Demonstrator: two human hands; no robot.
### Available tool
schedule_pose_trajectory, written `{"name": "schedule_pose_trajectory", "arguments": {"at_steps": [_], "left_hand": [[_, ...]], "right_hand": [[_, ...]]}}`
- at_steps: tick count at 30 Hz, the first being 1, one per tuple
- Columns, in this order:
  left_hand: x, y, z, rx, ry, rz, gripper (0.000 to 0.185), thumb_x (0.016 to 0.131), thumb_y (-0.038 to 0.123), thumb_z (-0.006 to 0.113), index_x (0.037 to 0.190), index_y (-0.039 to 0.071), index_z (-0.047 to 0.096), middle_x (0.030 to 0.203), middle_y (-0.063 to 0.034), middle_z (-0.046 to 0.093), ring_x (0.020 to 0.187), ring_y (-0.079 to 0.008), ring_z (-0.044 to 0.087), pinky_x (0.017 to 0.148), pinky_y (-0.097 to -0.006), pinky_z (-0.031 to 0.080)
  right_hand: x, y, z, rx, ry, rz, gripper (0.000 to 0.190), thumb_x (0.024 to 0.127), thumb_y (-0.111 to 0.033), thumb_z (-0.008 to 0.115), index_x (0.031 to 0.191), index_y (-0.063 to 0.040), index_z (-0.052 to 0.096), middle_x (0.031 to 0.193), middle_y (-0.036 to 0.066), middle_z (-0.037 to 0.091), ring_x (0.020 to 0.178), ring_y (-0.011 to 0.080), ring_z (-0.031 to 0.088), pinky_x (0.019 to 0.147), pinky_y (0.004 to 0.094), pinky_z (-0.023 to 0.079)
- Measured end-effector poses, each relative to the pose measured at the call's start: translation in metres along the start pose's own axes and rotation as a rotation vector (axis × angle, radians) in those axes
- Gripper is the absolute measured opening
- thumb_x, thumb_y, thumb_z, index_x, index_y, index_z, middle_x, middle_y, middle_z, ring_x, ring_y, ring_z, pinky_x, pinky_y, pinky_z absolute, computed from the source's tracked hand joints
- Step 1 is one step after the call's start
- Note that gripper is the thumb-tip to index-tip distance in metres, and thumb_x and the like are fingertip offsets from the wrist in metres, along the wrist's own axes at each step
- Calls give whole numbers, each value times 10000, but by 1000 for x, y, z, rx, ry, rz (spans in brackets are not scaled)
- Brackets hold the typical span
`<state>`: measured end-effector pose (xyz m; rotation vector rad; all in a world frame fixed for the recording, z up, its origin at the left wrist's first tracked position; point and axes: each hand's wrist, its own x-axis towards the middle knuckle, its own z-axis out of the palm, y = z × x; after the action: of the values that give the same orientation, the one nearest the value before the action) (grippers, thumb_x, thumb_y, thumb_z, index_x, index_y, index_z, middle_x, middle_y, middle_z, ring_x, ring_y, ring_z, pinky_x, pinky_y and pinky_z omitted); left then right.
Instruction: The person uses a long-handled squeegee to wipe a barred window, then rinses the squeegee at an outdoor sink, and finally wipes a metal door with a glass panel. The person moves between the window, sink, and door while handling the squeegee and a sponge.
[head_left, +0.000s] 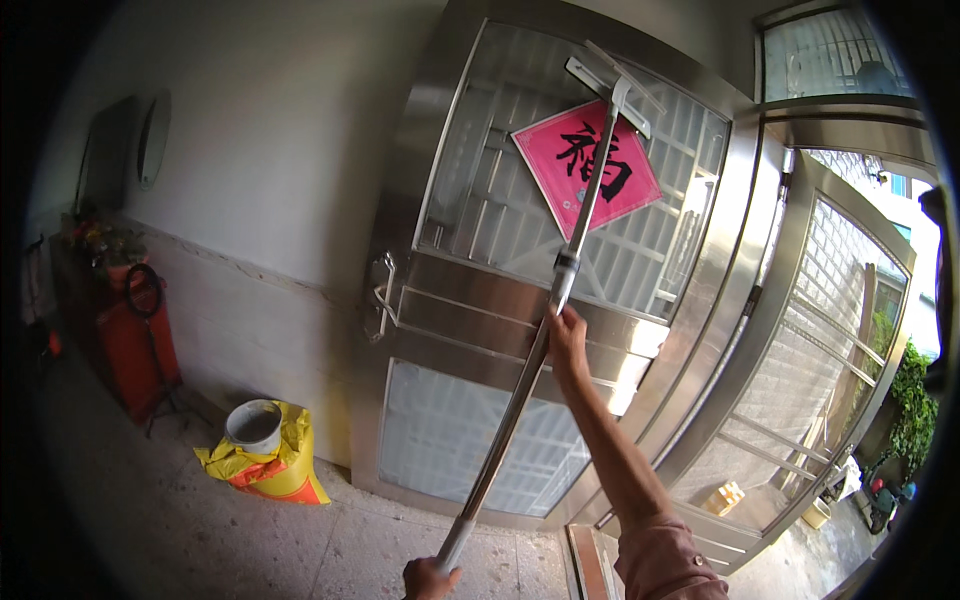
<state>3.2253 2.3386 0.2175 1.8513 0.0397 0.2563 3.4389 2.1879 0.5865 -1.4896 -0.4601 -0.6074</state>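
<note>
A long-handled window squeegee (634, 114) slants up across the view on a metal telescopic pole (510, 412). My right hand (568, 330) grips the pole partway up, just below its joint collar. The pole's grey lower end is held in my left hand (431, 579) at the bottom edge of the view. The squeegee head is before the upper glass pane (487, 187) of a stainless steel door (465, 281); whether it touches the glass I cannot tell. A pink diamond-shaped paper (544, 161) with a black character is on that pane, partly covered by the pole.
Left of the door, a grey bucket (253, 442) sits on a yellow sack (292, 469). A stand with a ring (144, 289) is by a red cabinet (131, 352). The door handle (384, 296) juts out. At right, another glazed metal door (817, 322) stands ajar towards the outdoors.
</note>
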Motion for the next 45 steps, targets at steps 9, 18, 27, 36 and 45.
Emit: {"name": "schedule_pose_trajectory", "arguments": {"at_steps": [9,18,27,36,45], "left_hand": [[66,-35,-27,52,36,159,239,671,240,714,738,25,635,588,-123,605,495,-252,564,468,-344,447],[-54,-146,-141,365,-116,-85,218,648,236,688,707,34,632,614,-148,597,553,-314,564,521,-400,458],[-120,-249,-234,454,-204,-273,213,660,246,676,678,42,618,589,-135,568,520,-283,537,501,-404,441],[79,-80,-172,418,-65,163,326,641,371,654,599,55,590,579,-144,590,565,-316,603,510,-408,470],[122,22,-178,146,-31,207,327,632,353,625,600,28,613,573,-170,583,573,-336,590,547,-408,472]], "right_hand": [[38,33,36,-192,52,-156,245,837,-228,531,813,14,498,589,74,537,477,164,560,429,283,457],[-167,156,96,5,25,263,251,874,-250,517,956,-15,483,688,83,556,569,181,597,506,298,507],[-274,140,177,129,40,678,220,863,-213,541,887,-11,458,714,94,558,582,219,602,526,339,529],[10,21,182,7,25,-17,255,843,-255,556,780,-17,489,597,77,529,448,164,534,391,282,438],[106,-10,186,-243,175,-88,297,824,-292,544,821,-3,476,629,87,497,451,191,538,367,321,454]]}}
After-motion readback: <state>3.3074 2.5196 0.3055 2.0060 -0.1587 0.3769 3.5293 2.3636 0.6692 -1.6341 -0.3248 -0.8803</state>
